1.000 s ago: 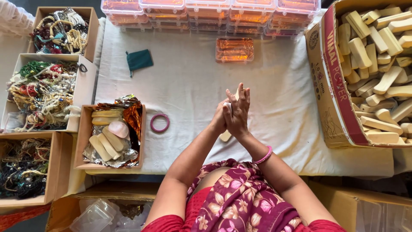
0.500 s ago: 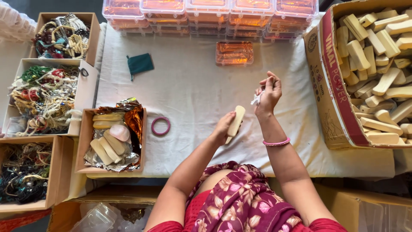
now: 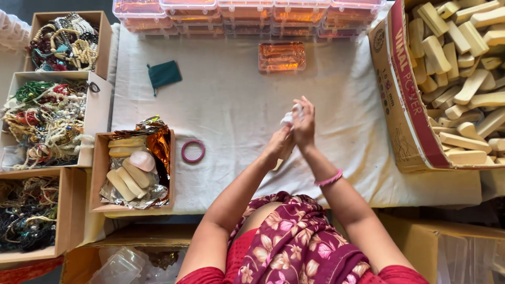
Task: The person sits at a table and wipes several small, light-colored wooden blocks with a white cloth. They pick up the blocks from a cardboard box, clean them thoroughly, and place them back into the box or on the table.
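A pale wooden block (image 3: 280, 158) and a white scrap (image 3: 288, 118) now sit together between both hands above the cloth-covered counter's (image 3: 231, 105) middle; half a second ago they were apart. The left hand (image 3: 281, 144) pinches the block; the right hand (image 3: 305, 126) presses the scrap, fingers upright.

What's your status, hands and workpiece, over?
Left hand grips pale bar. Right hand pinches white scrap above it. Pink ring lies apart.

The right hand (image 3: 305, 123), raised apart half a second ago, has rejoined the left hand (image 3: 281, 144). A white scrap (image 3: 288, 117) now sits between them.
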